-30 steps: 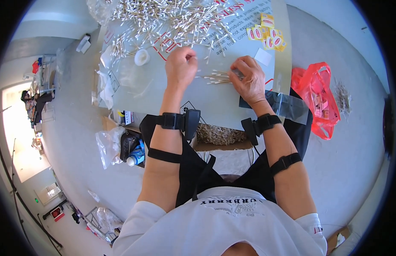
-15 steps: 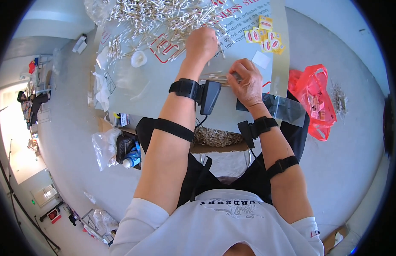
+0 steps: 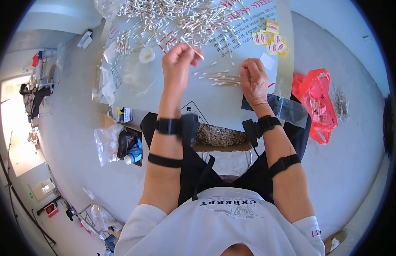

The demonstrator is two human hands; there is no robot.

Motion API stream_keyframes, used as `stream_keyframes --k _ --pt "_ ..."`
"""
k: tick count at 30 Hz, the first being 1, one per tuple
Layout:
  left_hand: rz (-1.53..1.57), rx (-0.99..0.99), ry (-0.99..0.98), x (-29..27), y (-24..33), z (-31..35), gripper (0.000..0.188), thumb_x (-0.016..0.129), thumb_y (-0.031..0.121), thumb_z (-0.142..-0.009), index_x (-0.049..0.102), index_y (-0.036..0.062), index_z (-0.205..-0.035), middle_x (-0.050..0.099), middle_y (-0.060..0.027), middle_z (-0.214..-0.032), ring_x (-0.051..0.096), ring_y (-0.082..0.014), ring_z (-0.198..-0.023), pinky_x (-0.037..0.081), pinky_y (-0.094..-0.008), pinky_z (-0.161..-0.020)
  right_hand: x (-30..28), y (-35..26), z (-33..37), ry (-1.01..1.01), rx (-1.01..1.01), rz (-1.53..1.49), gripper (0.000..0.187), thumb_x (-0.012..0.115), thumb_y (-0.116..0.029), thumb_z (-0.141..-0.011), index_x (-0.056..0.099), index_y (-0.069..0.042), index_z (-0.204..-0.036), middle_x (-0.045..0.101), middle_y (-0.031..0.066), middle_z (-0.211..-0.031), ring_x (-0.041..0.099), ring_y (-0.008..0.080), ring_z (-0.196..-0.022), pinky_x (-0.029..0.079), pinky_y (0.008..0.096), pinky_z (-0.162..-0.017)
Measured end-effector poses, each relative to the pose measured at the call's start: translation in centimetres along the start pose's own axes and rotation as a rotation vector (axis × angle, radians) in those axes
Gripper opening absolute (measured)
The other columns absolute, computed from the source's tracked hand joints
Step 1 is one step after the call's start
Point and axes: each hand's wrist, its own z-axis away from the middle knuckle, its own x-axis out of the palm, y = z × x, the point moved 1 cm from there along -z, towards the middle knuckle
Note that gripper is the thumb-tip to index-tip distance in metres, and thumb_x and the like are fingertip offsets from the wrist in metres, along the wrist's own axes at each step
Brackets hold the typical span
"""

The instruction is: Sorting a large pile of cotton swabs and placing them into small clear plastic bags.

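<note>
My left hand is raised over the table, its fingers pinching a cotton swab or two by the stick, one white tip pointing down to the right. On the right, my right hand rests with curled fingers on the ends of a small bundle of cotton swabs, whose tips fan out leftward on the tabletop. A few loose swabs lie just above that bundle. Farther off, a big heap of cotton swabs spreads across the back of the table.
A small white round cup stands left of my left hand. Yellow-and-white packets and a white card lie at the right. A red plastic bag is beyond the right edge. Below the table edge sits a box of swabs.
My left hand has drawn back from the heap toward me and left, with swabs in its fingers. The right hand has hardly shifted; the bundle beside it shows more fully.
</note>
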Motion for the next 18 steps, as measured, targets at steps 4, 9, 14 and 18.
stream_keyframes --k 4,9,14,18 --pt "-0.361 -0.228 -0.560 -0.4 1.2 6.8 0.006 0.057 0.004 -0.084 0.062 0.0010 -0.083 0.064 -0.0044 -0.076 0.058 -0.0110 -0.066 0.047 -0.0251 -0.062 0.0 0.1 0.1 0.013 -0.024 0.037 0.005 0.056 -0.006 -0.082 0.054 -0.003 -0.086 0.055 0.0114 -0.091 0.055 0.0325 -0.087 0.047 0.0402 -0.073" --pt "-0.568 -0.233 -0.637 -0.5 1.0 9.8 0.007 0.062 0.006 -0.082 0.061 -0.0006 -0.084 0.060 -0.0032 -0.073 0.054 -0.0088 -0.067 0.046 -0.0244 -0.063 0.2 0.1 0.0 -0.028 -0.049 0.109 0.006 0.055 -0.006 -0.083 0.053 -0.003 -0.088 0.055 0.0120 -0.093 0.053 0.0322 -0.088 0.046 0.0399 -0.076" --pt "-0.727 0.001 -0.061 -1.8 -1.2 5.4 0.009 0.065 0.006 -0.077 0.060 0.0010 -0.083 0.059 -0.0065 -0.075 0.057 -0.0155 -0.069 0.046 -0.0294 -0.065 0.6 0.0 -0.1 -0.056 -0.107 0.243 0.008 0.056 -0.009 -0.084 0.054 -0.004 -0.089 0.054 0.0111 -0.095 0.052 0.0309 -0.091 0.042 0.0399 -0.080" --pt "-1.127 0.238 0.058 0.0 -2.9 2.9 0.011 0.063 0.002 -0.072 0.057 0.0047 -0.081 0.056 -0.0104 -0.080 0.056 -0.0286 -0.078 0.046 -0.0393 -0.065 0.3 -0.5 -0.2 -0.107 -0.106 0.285 0.015 0.059 -0.018 -0.084 0.055 -0.005 -0.091 0.054 0.0098 -0.097 0.051 0.0292 -0.093 0.039 0.0404 -0.083"
